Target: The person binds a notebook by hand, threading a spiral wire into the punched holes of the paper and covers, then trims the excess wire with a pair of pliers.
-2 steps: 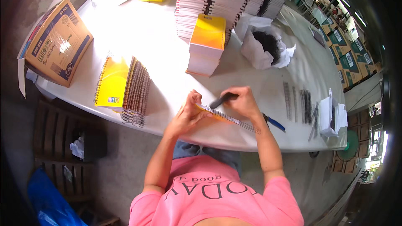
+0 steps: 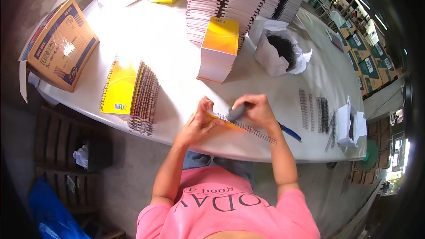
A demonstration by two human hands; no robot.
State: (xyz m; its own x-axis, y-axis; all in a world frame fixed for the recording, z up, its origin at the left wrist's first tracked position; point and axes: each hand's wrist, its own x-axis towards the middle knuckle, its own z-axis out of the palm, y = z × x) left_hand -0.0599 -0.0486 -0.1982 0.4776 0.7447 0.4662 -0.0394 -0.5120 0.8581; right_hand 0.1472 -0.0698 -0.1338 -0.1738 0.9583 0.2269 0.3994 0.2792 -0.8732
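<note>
Near the front edge of the table, my left hand (image 2: 198, 123) is closed on a small yellow notebook (image 2: 237, 126), fingers and thumb pinching its end. A wire spiral coil (image 2: 261, 136) runs along the notebook's edge, its loose end reaching past the notebook toward my right forearm. My right hand (image 2: 260, 109) grips a dark grey tool with a thick rounded end (image 2: 236, 114), which rests on or just over the coil; its exact kind is unclear. Blue-handled pliers (image 2: 291, 132) lie beside my right wrist, partly hidden by the arm.
Bound yellow notebooks (image 2: 119, 86) stand at left, another stack (image 2: 217, 64) ahead. Tall paper stacks (image 2: 206, 13) rise behind. Loose coils (image 2: 322, 110), a white box (image 2: 347, 126) and a paper-lined holder of dark coils (image 2: 283, 48) sit right. A cardboard box (image 2: 62, 46) is far left.
The grey tool in my right hand has shifted slightly right and toward me along the coil. My left hand and the notebook stay nearly in place.
</note>
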